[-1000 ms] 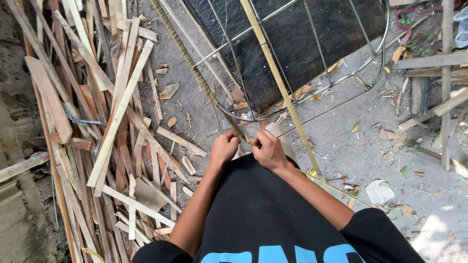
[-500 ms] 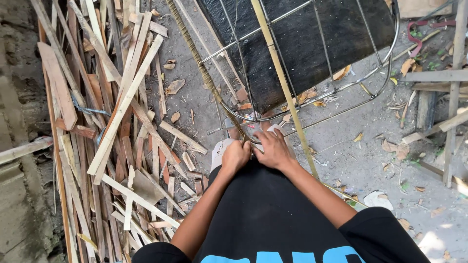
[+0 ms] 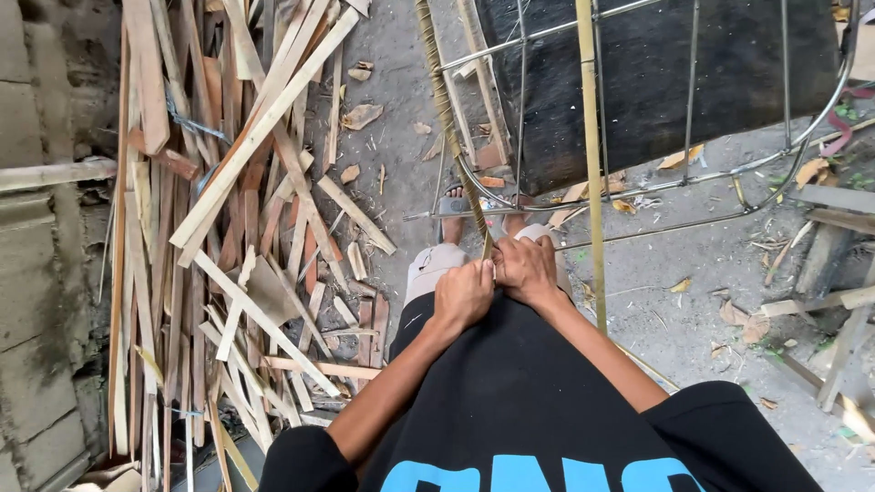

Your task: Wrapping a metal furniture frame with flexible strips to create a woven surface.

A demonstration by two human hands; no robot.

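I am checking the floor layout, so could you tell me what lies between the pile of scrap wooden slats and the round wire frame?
In the head view, a strip of grey concrete floor with scattered wood chips.

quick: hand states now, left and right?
Left hand: closed, gripping the wrapped rod at its lower end.
Right hand: closed, pinching the same rod just beside the left; what is between the fingers is hidden.
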